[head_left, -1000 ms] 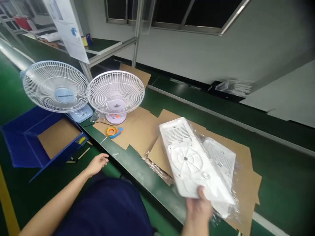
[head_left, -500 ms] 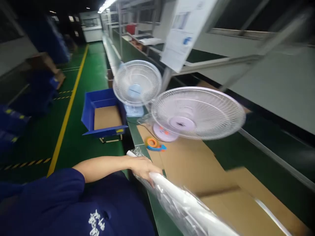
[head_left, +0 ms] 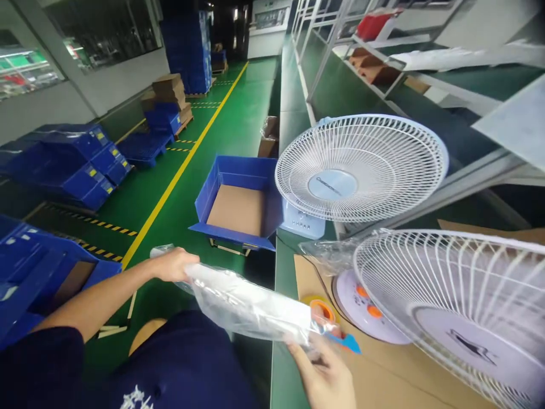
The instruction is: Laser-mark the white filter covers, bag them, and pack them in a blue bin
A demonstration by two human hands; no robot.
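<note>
My left hand (head_left: 174, 264) grips one end of a white plastic panel wrapped in a clear plastic bag (head_left: 247, 304), held edge-on above my lap. My right hand (head_left: 327, 372) holds the other end of the bag near the table's edge, fingers curled on the plastic. Just beyond that hand lie an orange tape roll (head_left: 322, 309) and a blue tape dispenser (head_left: 347, 342) on brown cardboard (head_left: 383, 375). A white desk fan with a lilac base (head_left: 460, 309) stands close at the right. A second white fan with a pale blue base (head_left: 360, 167) stands behind it.
A blue bin lined with cardboard (head_left: 238, 201) stands on the green floor left of the green table (head_left: 283, 272). More blue crates (head_left: 63, 165) and cartons are stacked along the left. A yellow floor line (head_left: 179, 170) runs down the aisle. Metal shelving (head_left: 426, 62) rises at the right.
The view has swung left toward the aisle. My left hand, free a second ago, now grips the bagged panel, which has moved off the cardboard and over my lap.
</note>
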